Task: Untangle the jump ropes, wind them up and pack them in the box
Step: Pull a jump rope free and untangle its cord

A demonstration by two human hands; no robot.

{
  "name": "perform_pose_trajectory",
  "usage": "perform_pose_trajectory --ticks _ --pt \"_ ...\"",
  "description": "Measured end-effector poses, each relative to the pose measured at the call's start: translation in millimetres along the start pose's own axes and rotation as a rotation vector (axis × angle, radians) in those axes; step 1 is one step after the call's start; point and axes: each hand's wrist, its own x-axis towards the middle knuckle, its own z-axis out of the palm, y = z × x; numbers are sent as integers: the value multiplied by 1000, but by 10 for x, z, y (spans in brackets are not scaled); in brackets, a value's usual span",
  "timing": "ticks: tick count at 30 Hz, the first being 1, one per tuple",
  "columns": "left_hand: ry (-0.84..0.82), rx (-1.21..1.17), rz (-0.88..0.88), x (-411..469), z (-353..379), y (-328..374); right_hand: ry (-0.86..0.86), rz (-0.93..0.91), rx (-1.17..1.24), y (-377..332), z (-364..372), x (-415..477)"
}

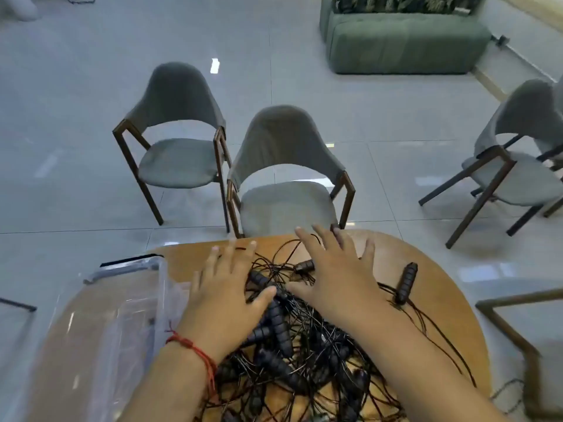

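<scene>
Fingers (306, 240) of left hand (225, 289) and right hand (338, 280) spread flat over jump ropes (304, 339); handle (406, 283) points away.

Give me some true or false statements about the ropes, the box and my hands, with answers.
1. The jump ropes lie tangled on the table. True.
2. The clear box stands right of the ropes. False: it stands left of them.
3. The left hand and the right hand are spread open over the ropes. True.
4. The red string is on the right wrist. False: it is on the left wrist.
</scene>
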Motion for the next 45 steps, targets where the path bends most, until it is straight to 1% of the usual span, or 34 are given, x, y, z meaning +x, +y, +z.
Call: perform_pose_trajectory --ticks 3,7,11,14,17,20,22,24,30,34,41,45 --pt "-82 72 15 68 544 -130 -55 -1 -101 165 453 27" --pt "-136 146 9 136 1334 -324 -123 40 -88 397 1113 89" --pt "-173 138 -98 196 1966 -492 -194 87 -58 544 1710 162" --pt "-162 117 -159 188 2317 -575 -224 142 -67 633 2063 158" --pt "-86 181 -139 181 2594 -673 -190 128 -85 714 2399 119" --pt "31 251 -107 173 2776 -717 -66 68 -67 778 2670 59" --pt "117 275 -96 166 2862 -735 43 32 -101 803 2804 21" --pt "177 269 -84 163 2951 -778 112 14 -130 815 2915 -4" --pt "272 243 -41 100 3072 -865 158 -21 -146 841 3046 -49" --pt "275 205 -6 69 3073 -886 169 -38 -155 879 3062 -115" --pt "191 136 -2 -108 2980 -870 117 -43 -131 867 2979 -334" --pt "245 104 -11 -63 3044 -873 192 -48 -135 883 3069 -244"
